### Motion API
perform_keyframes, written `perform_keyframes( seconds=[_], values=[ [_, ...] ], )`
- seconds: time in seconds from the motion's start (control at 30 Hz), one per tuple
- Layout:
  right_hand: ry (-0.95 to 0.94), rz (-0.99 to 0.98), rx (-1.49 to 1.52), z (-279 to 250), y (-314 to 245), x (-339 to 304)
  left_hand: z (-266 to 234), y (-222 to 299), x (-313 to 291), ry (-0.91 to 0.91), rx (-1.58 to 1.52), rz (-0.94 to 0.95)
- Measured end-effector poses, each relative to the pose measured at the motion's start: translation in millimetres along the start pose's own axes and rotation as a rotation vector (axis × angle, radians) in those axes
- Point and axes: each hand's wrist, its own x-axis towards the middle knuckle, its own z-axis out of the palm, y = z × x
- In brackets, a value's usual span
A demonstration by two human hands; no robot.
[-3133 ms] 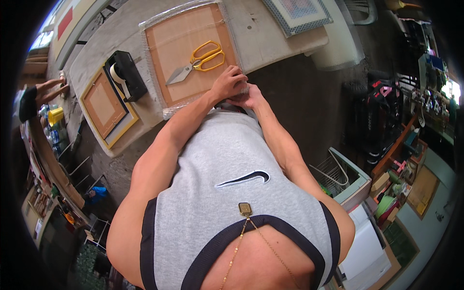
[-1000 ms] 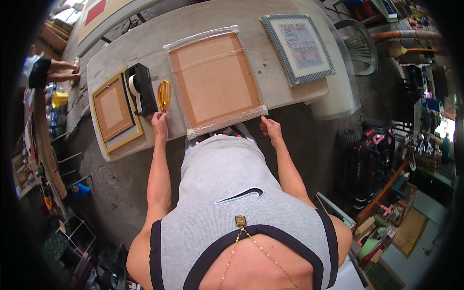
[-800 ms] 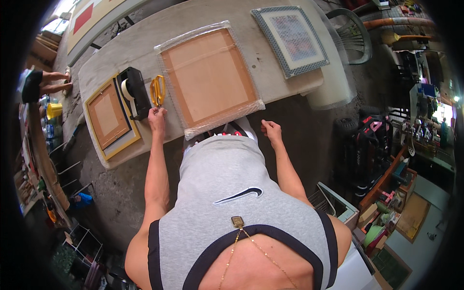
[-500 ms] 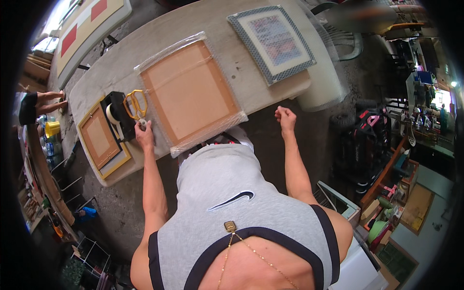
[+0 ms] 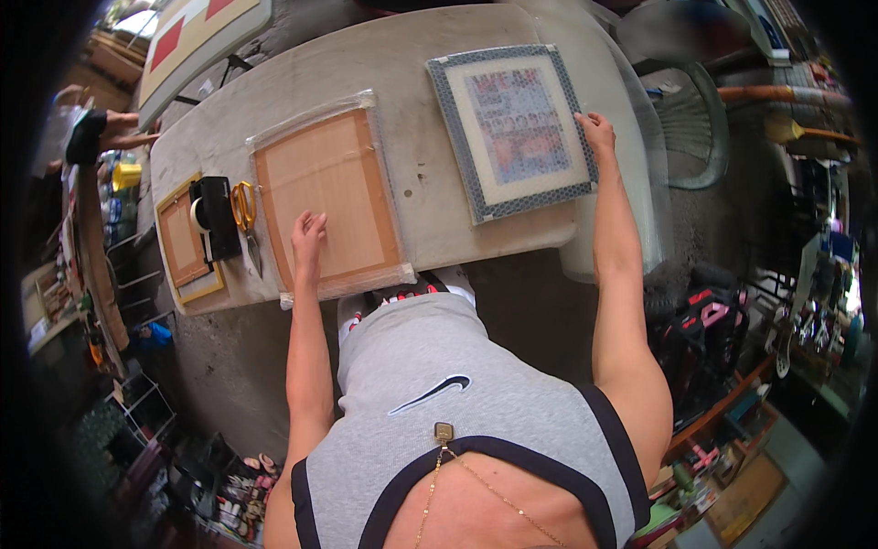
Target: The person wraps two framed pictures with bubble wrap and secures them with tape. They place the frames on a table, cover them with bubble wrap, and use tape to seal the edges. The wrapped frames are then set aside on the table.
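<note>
My right hand [image 5: 599, 137] is at the right edge of a bubble-wrapped picture frame [image 5: 457, 128], its fingers closed on that edge. The frame lies face up, with a pale mat and a colourful print under the wrap. My left hand [image 5: 310, 240] hovers above a larger frame [image 5: 329, 183], holding nothing, its fingers loosely bent and apart. That frame lies back up, brown board showing through clear plastic wrap. Left of it are yellow-handled scissors [image 5: 244, 209], a black tape dispenser [image 5: 218, 220] with a pale roll, and a small gold-edged frame [image 5: 186, 249].
The frames lie on a pale table [image 5: 412, 46] with a rounded edge. Clear bubble wrap [image 5: 631, 201] hangs over its right end, near a chair [image 5: 695, 128]. Another table [image 5: 192, 55] stands at far left, with a person's legs [image 5: 128, 133] nearby.
My left hand has let go of the scissors, which lie on the table, and moved right over the larger frame. My right hand has reached forward to the bubble-wrapped frame's edge. The view has shifted.
</note>
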Motion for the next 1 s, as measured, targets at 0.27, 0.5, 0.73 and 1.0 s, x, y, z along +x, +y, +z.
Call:
perform_keyframes(
  seconds=[0.27,0.5,0.73,1.0],
  values=[
    [-0.301,0.048,0.109,15.7,-19.9,43.0,48.1,46.0,76.0,0.071,-0.771,-0.362],
    [-0.665,-0.010,0.393,-42.4,-81.2,12.6,57.6,71.1,122.3,0.246,-1.040,-0.537],
    [-0.677,-0.156,0.547,-65.6,-141.6,-47.4,65.4,92.5,102.3,0.302,-1.138,-0.493],
    [-0.429,-0.356,0.571,-125.6,-163.8,-134.7,43.2,127.4,69.9,0.049,-0.906,-0.410]
  ],
)
